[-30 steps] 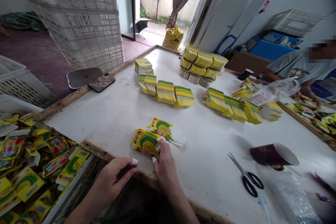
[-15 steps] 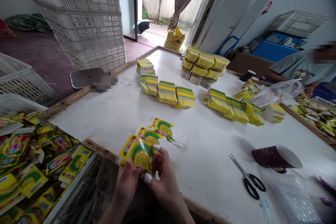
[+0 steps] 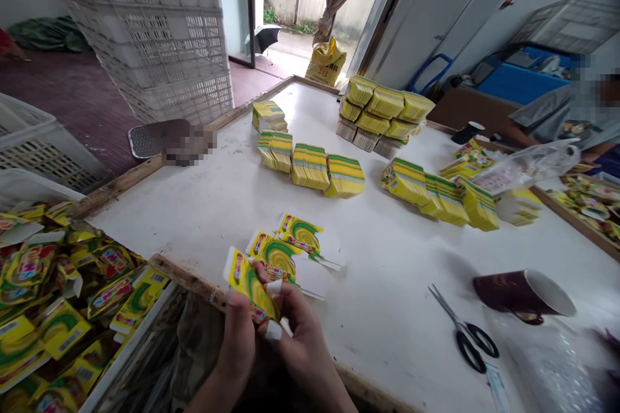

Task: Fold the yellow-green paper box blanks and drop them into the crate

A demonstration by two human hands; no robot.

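A small yellow and green carton (image 3: 252,281), printed with a swirl, is held between both hands at the table's near edge. My left hand (image 3: 237,329) grips its left side, thumb on the near face. On the right side, my right hand (image 3: 295,322) pinches the carton near its end, with white wraps on two of its fingertips. Just beyond lie a flat unfolded carton (image 3: 278,255) and another flat carton (image 3: 301,232), overlapping, with white flaps to their right.
Bundled carton stacks (image 3: 310,166) stand across the white table (image 3: 387,290), more (image 3: 436,197) to the right. Scissors (image 3: 465,329) and a dark mug (image 3: 523,293) lie at right. A crate of folded cartons (image 3: 72,310) is at left. A person (image 3: 566,116) sits at far right.
The carton in my hands has turned and narrowed, its printed face now tilted more to the side. The view has shifted slightly. The flat cartons have stayed in place.
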